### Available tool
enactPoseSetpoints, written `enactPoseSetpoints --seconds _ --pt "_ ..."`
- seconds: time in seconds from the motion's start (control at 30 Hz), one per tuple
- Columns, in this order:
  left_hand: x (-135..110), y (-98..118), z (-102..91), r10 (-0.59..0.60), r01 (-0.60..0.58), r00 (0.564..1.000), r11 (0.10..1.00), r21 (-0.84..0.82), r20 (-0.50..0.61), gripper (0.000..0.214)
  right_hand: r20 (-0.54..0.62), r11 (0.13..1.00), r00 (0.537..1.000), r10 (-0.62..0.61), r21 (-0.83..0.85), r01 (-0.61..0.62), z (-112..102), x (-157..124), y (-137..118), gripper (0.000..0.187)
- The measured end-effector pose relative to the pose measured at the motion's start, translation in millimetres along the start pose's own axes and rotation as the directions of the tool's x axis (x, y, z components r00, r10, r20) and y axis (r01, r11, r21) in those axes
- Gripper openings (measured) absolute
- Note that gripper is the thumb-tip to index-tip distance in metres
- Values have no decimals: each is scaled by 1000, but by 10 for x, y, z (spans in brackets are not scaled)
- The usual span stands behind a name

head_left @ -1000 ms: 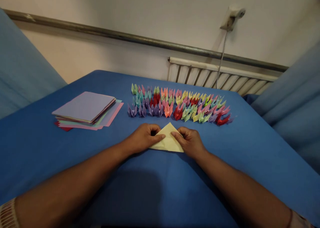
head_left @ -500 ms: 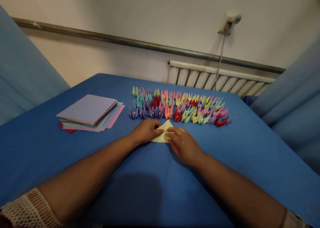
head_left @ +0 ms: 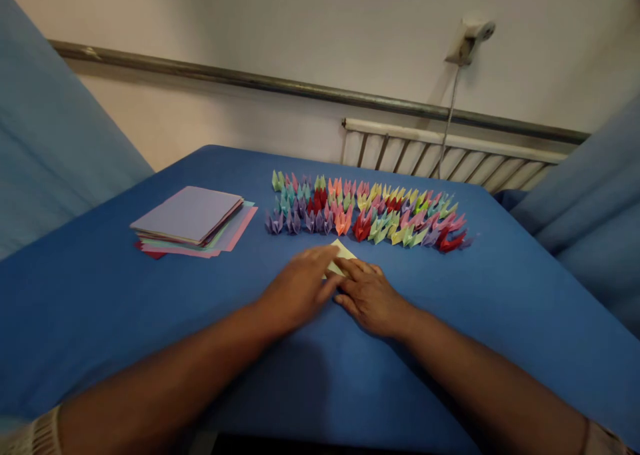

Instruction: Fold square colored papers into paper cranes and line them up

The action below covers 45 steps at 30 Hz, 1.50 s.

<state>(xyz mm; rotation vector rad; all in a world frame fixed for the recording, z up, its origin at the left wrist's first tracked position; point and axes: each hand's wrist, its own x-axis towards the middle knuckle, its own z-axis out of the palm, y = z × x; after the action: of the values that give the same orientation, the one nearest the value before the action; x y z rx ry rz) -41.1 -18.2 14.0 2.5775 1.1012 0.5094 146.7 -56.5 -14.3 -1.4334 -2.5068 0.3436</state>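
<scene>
A folded piece of pale yellow origami paper [head_left: 343, 249] lies on the blue table cover, mostly hidden beneath my fingers. My left hand [head_left: 303, 283], a little blurred, reaches over its left side with the fingers stretched out and the thumb apart. My right hand [head_left: 369, 294] rests on its lower right part, fingers extended and pressing it flat. Just beyond the paper stand rows of small folded paper cranes [head_left: 383, 225] in many colours.
A stack of square coloured paper [head_left: 193, 214], lilac on top, sits at the left of the blue-covered table [head_left: 150, 322]. Behind are a metal rail [head_left: 300, 90], a radiator [head_left: 430, 147] and a wall socket [head_left: 469, 42] with a cord. Blue curtains [head_left: 55, 102] hang at both sides.
My left hand has moved from pinching the paper's left edge to reaching across it, fingers straightened. My right hand has flattened onto the paper. The view has shifted slightly.
</scene>
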Motion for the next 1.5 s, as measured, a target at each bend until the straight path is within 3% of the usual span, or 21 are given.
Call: enactPoseSetpoints --seconds 0.1,0.23,0.47,0.67,0.83,0.9,1.0,1.2,1.33,1.5 --pt "-241 229 138 69 -77 990 995 59 127 68 20 1000 1000 1 -1 -1 34 -6 27 46" --pt "-398 288 230 -12 -46 974 967 249 227 86 40 999 999 3 -37 -2 64 -16 50 46" --pt "-518 236 115 -129 40 976 900 434 178 86 14 999 1000 3 -47 -2 66 -14 40 44" --pt "-591 204 -122 -208 111 968 854 508 139 80 39 999 999 22 -25 -21 53 -4 40 44" --pt "-478 268 -250 -243 150 960 864 480 138 81 64 1000 998 26 -2 -26 30 13 23 45" --pt "-359 296 -187 -135 62 977 920 387 162 89 49 1000 999 13 -3 -12 28 24 10 45" --pt "-161 246 -9 47 -102 955 979 179 292 92 48 1000 999 -7 -5 8 15 39 16 43" --pt "-32 -7 175 11 -81 939 978 190 342 99 151 1000 988 -29 -2 29 -182 -55 186 48" --pt "-64 -54 139 21 -107 923 974 202 385 102 205 998 977 54 -35 -48 -385 -208 216 45" --pt "-66 -69 132 29 -107 926 976 188 377 102 205 976 963 174 -167 -141 -507 -314 70 36"
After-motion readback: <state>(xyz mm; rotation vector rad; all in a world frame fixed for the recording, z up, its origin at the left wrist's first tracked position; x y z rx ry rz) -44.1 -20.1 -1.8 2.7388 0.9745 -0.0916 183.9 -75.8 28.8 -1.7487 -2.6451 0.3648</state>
